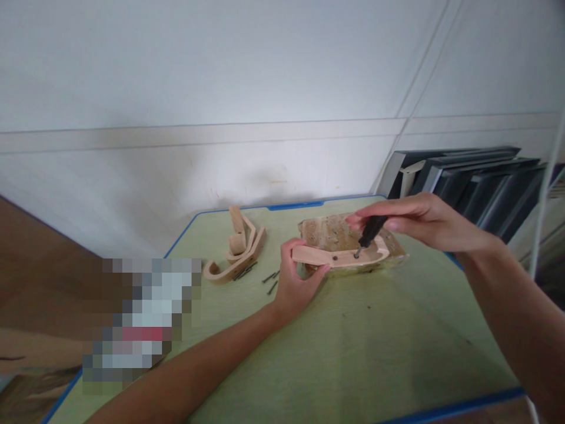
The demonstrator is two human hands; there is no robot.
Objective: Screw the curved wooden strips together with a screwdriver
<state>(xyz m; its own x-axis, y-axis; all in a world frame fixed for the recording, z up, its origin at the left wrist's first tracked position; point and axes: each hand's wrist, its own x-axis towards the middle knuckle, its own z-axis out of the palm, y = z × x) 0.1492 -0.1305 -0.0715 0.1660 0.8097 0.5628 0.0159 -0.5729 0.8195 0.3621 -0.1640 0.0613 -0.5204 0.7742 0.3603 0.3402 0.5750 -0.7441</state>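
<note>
My left hand (pixel 296 281) pinches the left end of a curved wooden piece (pixel 339 255) that lies on top of a rough wooden block (pixel 329 231). In my right hand (pixel 419 219) the fingers are closed round a black-handled screwdriver (pixel 372 229). Its tip sits on a screw (pixel 355 255) in the curved piece. A second dark screw head (pixel 335 258) shows a little to the left in the same piece.
A pile of similar curved wooden pieces (pixel 236 250) lies on the green table (pixel 353 353) to the left, with several loose dark screws (pixel 270 280) beside it. Dark flat panels (pixel 468 176) lean against the wall at the right. A blurred patch covers the table's left edge.
</note>
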